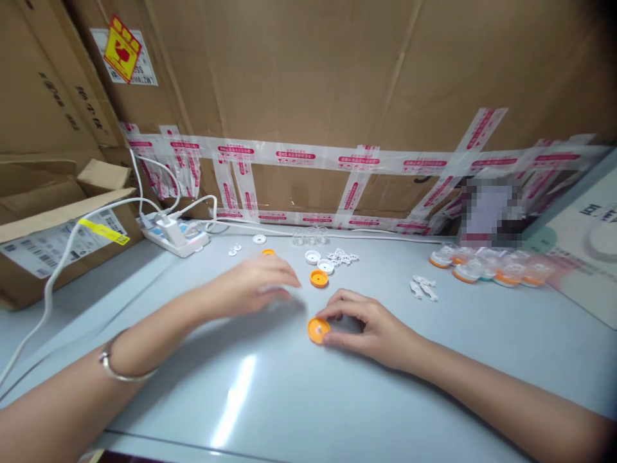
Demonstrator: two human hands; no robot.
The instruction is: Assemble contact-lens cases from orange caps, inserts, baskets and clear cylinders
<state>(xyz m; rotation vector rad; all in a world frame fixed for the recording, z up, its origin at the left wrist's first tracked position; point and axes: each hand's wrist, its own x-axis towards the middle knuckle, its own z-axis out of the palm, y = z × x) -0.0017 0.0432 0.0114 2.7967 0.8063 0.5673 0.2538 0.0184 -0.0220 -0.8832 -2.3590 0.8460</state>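
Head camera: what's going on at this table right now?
A person works at a pale grey table with bare hands. The right hand pinches an orange disc against the tabletop. The left hand is blurred, low over the table; whether it holds anything cannot be told. Behind them lie a second orange disc and white caps. A row of orange-and-clear pieces sits far right, a power strip far left.
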